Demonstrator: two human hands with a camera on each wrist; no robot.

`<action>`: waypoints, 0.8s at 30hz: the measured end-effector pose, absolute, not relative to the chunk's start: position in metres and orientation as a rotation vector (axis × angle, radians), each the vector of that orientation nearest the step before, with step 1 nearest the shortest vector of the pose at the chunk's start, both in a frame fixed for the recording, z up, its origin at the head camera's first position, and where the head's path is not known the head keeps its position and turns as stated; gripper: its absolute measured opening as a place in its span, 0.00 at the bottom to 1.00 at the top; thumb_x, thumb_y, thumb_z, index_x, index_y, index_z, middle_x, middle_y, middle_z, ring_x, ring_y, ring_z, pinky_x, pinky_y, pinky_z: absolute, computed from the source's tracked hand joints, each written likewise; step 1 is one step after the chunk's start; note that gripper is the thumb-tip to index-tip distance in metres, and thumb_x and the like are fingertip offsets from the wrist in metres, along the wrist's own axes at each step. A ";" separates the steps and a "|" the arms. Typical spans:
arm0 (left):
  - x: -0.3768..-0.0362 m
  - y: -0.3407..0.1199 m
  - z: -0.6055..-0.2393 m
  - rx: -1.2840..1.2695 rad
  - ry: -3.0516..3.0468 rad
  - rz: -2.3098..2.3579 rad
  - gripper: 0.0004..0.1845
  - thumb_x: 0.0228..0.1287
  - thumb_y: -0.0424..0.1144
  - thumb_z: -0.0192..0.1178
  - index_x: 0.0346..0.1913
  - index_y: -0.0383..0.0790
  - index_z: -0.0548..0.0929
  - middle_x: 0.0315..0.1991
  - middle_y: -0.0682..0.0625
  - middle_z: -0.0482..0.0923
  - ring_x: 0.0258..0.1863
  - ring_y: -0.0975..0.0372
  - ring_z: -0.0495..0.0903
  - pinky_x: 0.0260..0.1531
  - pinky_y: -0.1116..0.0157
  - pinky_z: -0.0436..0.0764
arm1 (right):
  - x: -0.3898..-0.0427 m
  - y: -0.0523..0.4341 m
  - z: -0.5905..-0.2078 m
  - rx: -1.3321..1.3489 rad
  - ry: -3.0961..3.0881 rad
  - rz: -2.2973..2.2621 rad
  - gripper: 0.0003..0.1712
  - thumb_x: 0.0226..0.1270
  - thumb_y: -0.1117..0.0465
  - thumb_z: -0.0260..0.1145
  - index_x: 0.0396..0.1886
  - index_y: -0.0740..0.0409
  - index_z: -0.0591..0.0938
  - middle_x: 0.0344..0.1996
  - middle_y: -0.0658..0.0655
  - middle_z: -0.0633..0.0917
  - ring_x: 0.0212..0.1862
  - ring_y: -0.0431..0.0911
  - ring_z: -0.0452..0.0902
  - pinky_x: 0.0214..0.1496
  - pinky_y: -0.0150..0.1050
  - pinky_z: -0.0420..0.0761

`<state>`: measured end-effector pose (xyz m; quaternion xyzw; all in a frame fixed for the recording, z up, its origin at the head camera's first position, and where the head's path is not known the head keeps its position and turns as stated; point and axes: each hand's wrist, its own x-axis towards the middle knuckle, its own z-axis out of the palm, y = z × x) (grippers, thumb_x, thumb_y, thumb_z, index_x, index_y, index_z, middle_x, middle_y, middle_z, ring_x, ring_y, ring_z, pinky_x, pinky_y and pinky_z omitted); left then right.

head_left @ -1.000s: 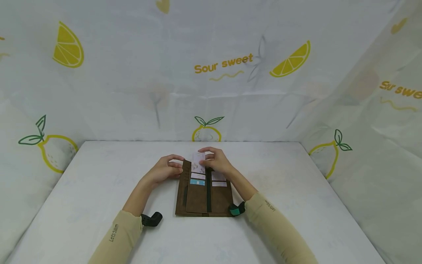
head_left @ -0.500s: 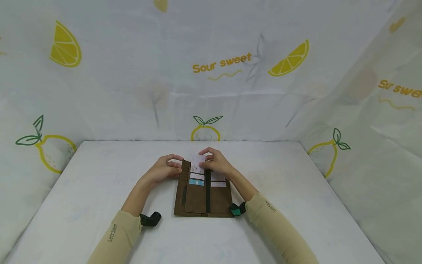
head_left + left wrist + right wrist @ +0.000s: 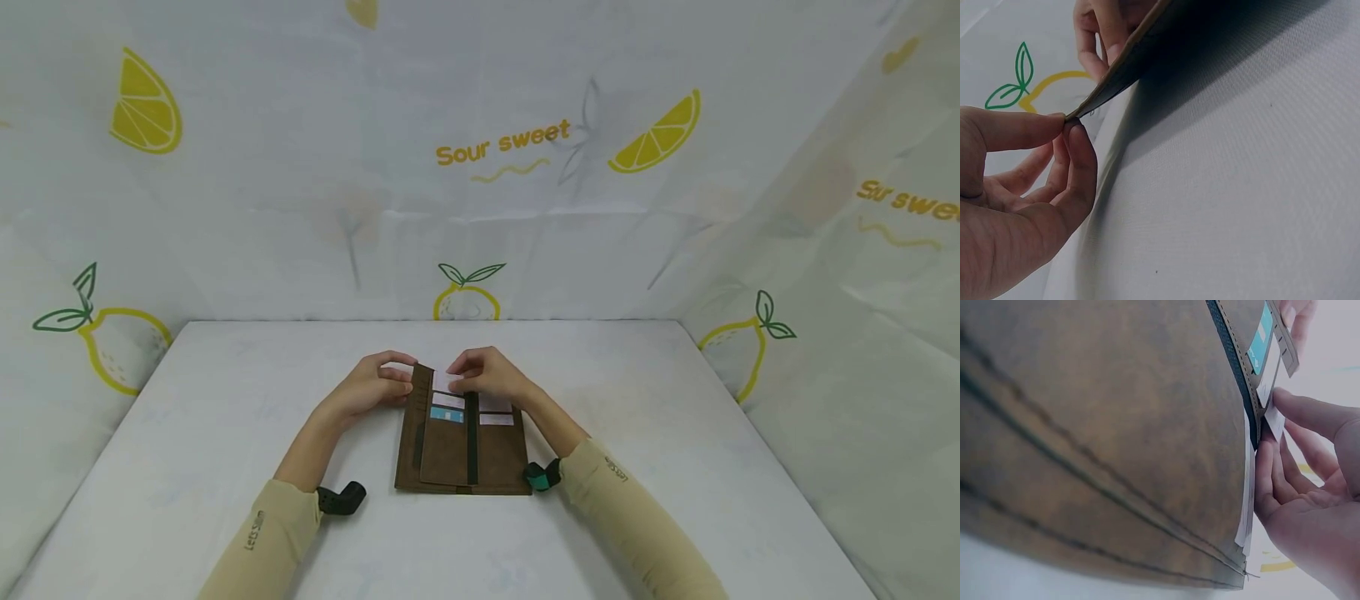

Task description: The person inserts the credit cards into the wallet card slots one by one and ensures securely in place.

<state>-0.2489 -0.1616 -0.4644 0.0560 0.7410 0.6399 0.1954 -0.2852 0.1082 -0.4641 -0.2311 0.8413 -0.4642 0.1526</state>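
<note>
Fingertips [image 3: 1069,128] of the left hand [image 3: 369,389] pinch the far left corner of a brown wallet [image 3: 450,454], thumb above and forefinger below, while the right hand [image 3: 491,377] curls its fingers onto a pale card [image 3: 442,382] at the top of the card slots, pressing on its upper edge. That long wallet lies open and flat on the white table [image 3: 187,450], near its middle, between the two forearms. Its slots hold several cards in a stepped row: pale ones and one with a light blue band [image 3: 447,414]. From the head camera the wallet looks like a flat rectangle with a dark strip [image 3: 472,442] down its centre. Only the left wrist view shows the corner lifted slightly off the woven tablecloth, casting a shadow. Only the right wrist view shows the suede-like grain, the stitched seams, and the thin card edges standing out beside the fingers [image 3: 1266,481]. Lemon-printed cloth [image 3: 525,150] lines the walls.
</note>
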 end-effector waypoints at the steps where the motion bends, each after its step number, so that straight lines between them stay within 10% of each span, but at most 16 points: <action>1: -0.249 -0.162 -0.465 0.156 2.078 1.794 0.26 0.75 0.28 0.63 0.73 0.32 0.74 0.43 0.50 0.82 0.39 0.64 0.84 0.45 0.68 0.87 | -0.285 0.108 -0.464 -0.674 2.411 -1.323 0.13 0.72 0.64 0.76 0.52 0.65 0.89 0.52 0.64 0.91 0.51 0.43 0.88 0.62 0.40 0.87; 24: -0.248 -0.164 -0.466 0.171 2.106 1.757 0.26 0.75 0.27 0.62 0.73 0.31 0.73 0.44 0.49 0.81 0.40 0.65 0.84 0.46 0.68 0.87 | -0.281 0.118 -0.462 -0.728 2.405 -1.339 0.11 0.75 0.64 0.73 0.52 0.64 0.91 0.49 0.63 0.93 0.45 0.38 0.89 0.53 0.31 0.85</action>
